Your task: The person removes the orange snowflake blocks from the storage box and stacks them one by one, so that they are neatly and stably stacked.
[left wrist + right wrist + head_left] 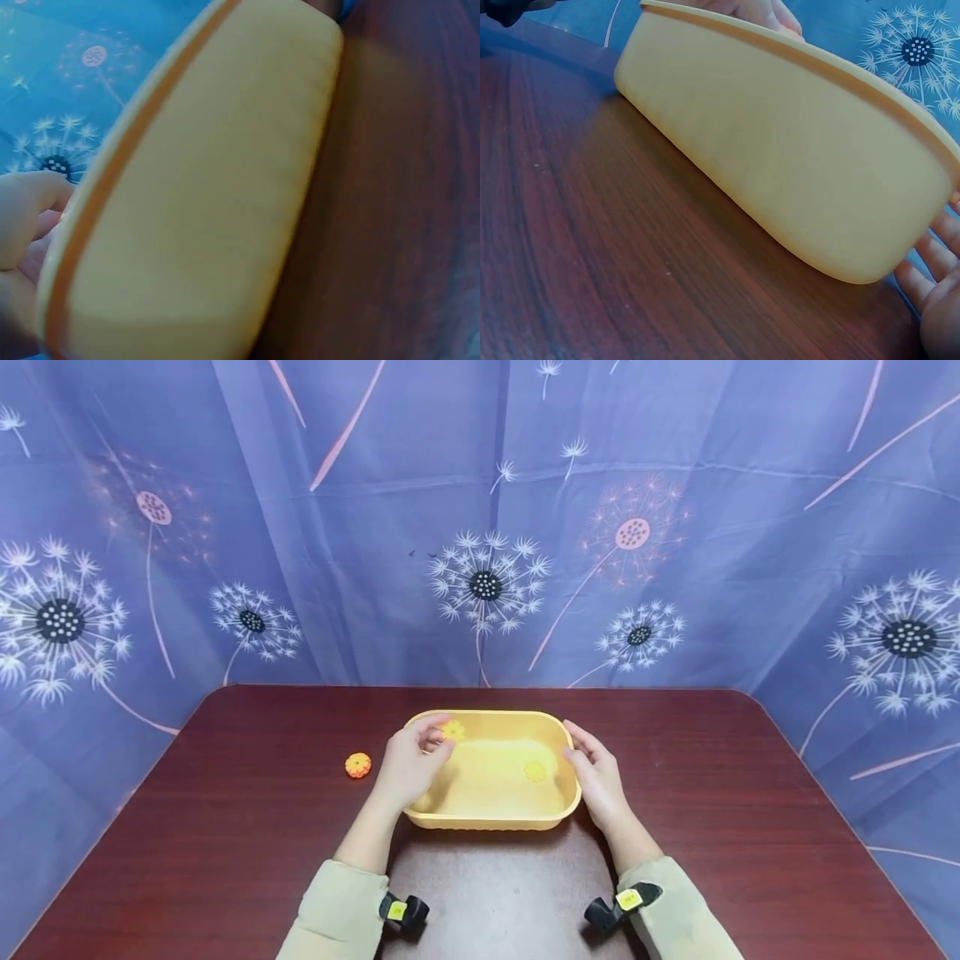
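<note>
A yellow plastic basin (491,823) with rounded corners stands on the table. Over its far left corner my left hand (408,768) pinches a small orange flower-shaped piece (453,731) between thumb and fingers. My right hand (598,781) grips the basin's right end, thumb over the rim and fingers along the outside wall. Inside, on the right part of the floor, lies a yellow flower-shaped piece (535,771). Another orange one (357,765) sits on the table left of the left hand. In the left wrist view the basin's wall (187,180) hides most of that hand.
The dark red wooden table (225,827) has rounded far corners. Behind it and at both sides hangs a blue curtain (390,568) printed with dandelions. Each sleeve carries a black wrist camera, the left one (405,910) and the right one (618,906) both near the basin's front.
</note>
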A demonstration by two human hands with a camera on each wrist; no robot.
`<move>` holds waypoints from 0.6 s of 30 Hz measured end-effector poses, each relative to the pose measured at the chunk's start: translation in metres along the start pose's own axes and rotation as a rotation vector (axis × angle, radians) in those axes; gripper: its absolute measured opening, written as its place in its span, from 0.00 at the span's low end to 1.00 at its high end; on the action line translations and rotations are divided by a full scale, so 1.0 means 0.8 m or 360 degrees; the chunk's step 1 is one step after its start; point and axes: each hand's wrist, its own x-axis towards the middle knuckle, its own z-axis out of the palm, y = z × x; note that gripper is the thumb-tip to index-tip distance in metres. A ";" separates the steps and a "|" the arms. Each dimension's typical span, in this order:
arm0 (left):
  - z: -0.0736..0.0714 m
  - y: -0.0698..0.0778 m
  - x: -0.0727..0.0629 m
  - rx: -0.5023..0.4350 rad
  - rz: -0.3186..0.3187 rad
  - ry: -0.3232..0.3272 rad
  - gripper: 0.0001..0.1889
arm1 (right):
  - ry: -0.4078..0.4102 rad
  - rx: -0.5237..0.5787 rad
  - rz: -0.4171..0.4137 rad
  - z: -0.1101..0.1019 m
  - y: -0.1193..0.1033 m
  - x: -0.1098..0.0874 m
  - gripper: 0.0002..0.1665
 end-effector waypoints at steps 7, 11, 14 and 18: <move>-0.023 0.002 0.001 -0.0038 -0.0024 0.0085 0.19 | -0.0016 0.0020 0.0006 0.000 -0.002 0.001 0.27; -0.032 -0.005 0.002 -0.0140 -0.0113 0.0112 0.19 | -0.0017 0.0011 0.0015 -0.001 -0.001 0.000 0.27; -0.035 -0.007 0.002 -0.0214 -0.0177 0.0108 0.20 | -0.0013 0.0004 0.0004 -0.001 0.000 0.000 0.27; -0.040 -0.010 0.005 -0.0332 -0.0218 0.0106 0.19 | -0.0015 0.0003 -0.0010 0.000 0.000 0.001 0.27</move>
